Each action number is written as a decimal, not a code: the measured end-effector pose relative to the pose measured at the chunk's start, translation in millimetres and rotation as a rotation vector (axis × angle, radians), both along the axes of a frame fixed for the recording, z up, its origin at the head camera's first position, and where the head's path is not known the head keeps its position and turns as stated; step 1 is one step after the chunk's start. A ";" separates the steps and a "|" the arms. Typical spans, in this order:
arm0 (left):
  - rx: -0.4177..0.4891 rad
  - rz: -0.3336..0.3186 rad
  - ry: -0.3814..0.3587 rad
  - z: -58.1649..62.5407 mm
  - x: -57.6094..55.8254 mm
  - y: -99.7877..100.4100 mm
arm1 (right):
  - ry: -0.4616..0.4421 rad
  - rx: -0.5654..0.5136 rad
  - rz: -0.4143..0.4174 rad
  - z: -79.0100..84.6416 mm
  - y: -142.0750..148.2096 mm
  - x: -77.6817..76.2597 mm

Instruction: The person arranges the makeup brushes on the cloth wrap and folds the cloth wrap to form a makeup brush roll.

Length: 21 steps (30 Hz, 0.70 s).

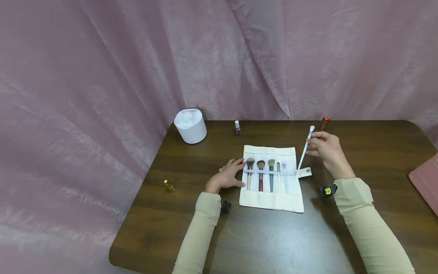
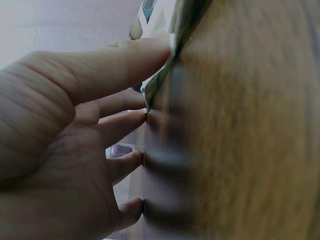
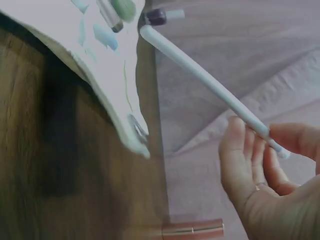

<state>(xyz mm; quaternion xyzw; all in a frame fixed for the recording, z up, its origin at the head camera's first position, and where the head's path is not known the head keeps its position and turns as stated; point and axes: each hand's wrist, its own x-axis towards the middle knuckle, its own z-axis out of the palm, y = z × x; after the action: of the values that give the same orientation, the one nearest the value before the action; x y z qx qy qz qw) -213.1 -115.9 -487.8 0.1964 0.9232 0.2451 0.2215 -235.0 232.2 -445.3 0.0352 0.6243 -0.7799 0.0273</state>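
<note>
My right hand pinches a slim white makeup brush near its bristle end, the handle slanting down toward the right edge of a white cloth brush roll. In the right wrist view the brush runs from my fingertips toward the roll. Several brushes lie in a row under the roll's strap, among them a red-handled brush and a green brush. My left hand rests with spread fingers at the roll's left edge, and in the left wrist view its thumb touches the cloth.
A white round container stands at the table's back left, with a nail polish bottle right of it. A reddish-brown tube is behind my right hand. A small gold tube lies left; a pink object is far right.
</note>
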 end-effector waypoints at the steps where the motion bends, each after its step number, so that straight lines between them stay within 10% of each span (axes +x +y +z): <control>1: 0.000 -0.001 0.000 -0.6 -0.4 1.2 | 0.011 -0.005 -0.014 -1.3 -1.0 -0.7; 10: 0.002 -0.010 0.001 -1.6 -0.6 4.7 | 0.084 -0.016 -0.045 -15.4 -6.0 -6.3; 21: 0.009 -0.016 0.002 -0.8 -2.4 -0.1 | 0.039 0.240 0.092 -32.5 -12.3 -10.0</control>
<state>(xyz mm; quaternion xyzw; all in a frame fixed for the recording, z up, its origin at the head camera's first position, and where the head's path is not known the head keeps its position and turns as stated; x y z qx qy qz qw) -215.4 -116.0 -488.6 0.2051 0.9207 0.2473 0.2215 -244.9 219.9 -477.9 -0.0055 0.7143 -0.6982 0.0467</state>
